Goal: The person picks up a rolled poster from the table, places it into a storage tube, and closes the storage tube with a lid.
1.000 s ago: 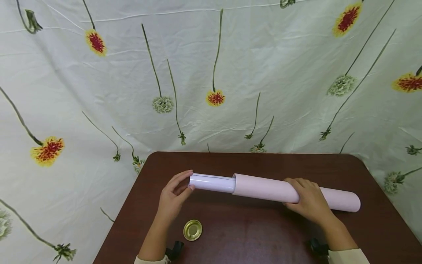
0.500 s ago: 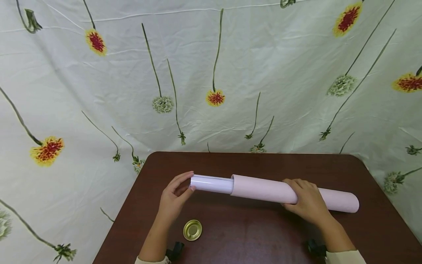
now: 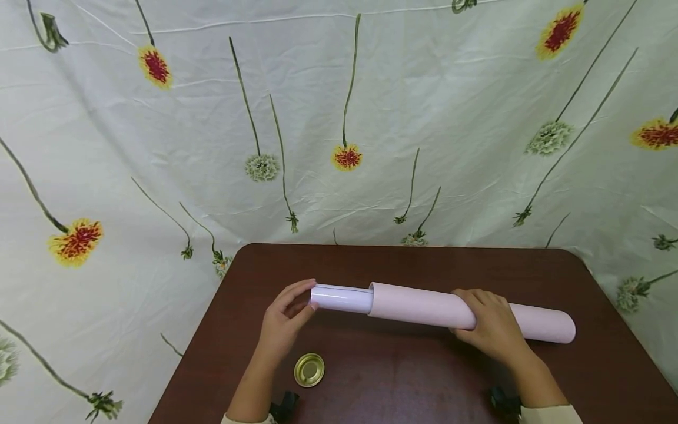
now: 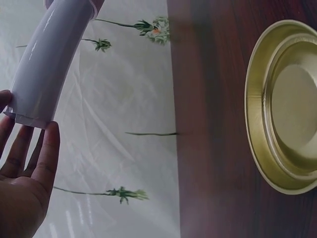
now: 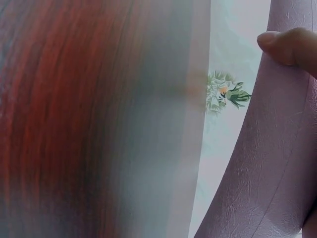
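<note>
Apparently partway: pinching paper roll (image 3: 341, 298), partly inside tube (image 3: 418, 305) at mid-frame, by its outer end with left hand (image 3: 287, 315), gripping tube with right hand (image 3: 489, 324), with exposed length and lower-centre loose lid (image 3: 309, 370) pending.

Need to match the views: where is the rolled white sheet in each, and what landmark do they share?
Head: rolled white sheet near centre, between left hand and pink tube.
Left wrist: upper left, slanting toward the top edge.
Right wrist: not visible.
Shared landmark: pink tube, just its end at left wrist's top.
</note>
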A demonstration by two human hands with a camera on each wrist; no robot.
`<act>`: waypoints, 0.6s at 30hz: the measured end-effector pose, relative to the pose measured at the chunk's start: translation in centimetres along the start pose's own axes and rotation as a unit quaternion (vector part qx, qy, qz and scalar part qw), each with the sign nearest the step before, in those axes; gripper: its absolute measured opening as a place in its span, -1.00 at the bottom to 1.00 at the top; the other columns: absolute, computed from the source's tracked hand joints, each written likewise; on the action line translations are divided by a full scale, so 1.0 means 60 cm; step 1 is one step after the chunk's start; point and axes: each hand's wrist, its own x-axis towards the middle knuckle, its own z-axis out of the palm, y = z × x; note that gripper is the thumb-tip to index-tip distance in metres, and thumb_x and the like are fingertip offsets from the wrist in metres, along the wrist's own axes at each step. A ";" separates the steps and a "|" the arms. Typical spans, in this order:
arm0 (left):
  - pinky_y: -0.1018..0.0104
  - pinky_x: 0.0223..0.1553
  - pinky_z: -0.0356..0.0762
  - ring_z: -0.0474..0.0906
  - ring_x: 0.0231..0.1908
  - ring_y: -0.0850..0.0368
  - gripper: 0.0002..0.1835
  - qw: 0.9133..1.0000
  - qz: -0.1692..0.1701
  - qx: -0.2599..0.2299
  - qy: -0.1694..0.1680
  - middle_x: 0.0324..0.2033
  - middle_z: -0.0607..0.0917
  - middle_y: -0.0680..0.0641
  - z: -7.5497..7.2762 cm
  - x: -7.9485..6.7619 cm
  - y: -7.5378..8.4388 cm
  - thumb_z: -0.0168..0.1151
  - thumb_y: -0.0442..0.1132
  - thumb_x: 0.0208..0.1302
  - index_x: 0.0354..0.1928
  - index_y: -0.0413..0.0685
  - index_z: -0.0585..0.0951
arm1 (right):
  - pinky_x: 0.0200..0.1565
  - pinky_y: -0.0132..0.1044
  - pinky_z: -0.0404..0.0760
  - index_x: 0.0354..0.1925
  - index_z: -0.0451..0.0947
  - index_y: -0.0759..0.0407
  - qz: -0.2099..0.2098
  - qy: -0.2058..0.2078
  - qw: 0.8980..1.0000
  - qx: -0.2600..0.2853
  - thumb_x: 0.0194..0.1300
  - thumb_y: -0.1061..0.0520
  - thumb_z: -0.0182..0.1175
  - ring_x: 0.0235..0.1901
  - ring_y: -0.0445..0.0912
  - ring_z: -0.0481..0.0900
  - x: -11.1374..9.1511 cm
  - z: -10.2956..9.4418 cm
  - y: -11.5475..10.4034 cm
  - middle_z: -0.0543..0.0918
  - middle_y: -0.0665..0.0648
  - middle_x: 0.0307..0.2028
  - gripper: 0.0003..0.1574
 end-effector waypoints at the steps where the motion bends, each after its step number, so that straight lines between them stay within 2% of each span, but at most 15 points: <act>1: 0.35 0.14 0.62 0.56 0.17 0.30 -0.57 1.000 0.001 0.001 0.000 0.23 0.62 -0.04 0.001 0.000 -0.001 0.42 -0.37 0.23 0.16 -0.08 0.66 | 0.01 0.21 0.45 0.18 0.54 0.00 -0.001 0.002 1.000 0.000 -0.22 -0.07 0.63 -0.01 0.19 0.63 0.000 0.001 0.000 0.71 0.11 -0.05 -0.07; 5: 0.34 0.15 0.61 0.55 0.17 0.30 -0.57 1.000 0.002 0.002 0.001 0.23 0.62 -0.04 0.003 -0.001 -0.003 0.42 -0.37 0.23 0.16 -0.05 0.67 | 0.00 0.20 0.45 0.17 0.55 -0.01 -0.005 0.010 1.000 -0.003 -0.25 -0.08 0.63 -0.02 0.19 0.63 0.001 0.004 0.000 0.71 0.11 -0.07 -0.07; 12: 0.41 0.13 0.61 0.55 0.18 0.31 -0.56 1.000 0.009 -0.003 -0.002 0.23 0.62 -0.07 0.007 -0.001 -0.005 0.41 -0.38 0.23 0.17 -0.20 0.64 | -0.01 0.19 0.45 0.16 0.55 0.00 -0.008 0.016 1.000 -0.005 -0.27 -0.08 0.64 -0.04 0.19 0.64 0.002 0.007 -0.003 0.70 0.12 -0.07 -0.05; 18: 0.46 0.11 0.60 0.55 0.17 0.32 -0.56 1.000 0.007 -0.003 -0.005 0.24 0.62 -0.07 0.010 -0.002 -0.007 0.41 -0.37 0.24 0.18 -0.19 0.64 | -0.03 0.17 0.45 0.15 0.56 0.01 -0.009 0.026 1.000 -0.006 -0.29 -0.07 0.64 -0.04 0.19 0.64 0.002 0.008 -0.005 0.70 0.13 -0.08 -0.04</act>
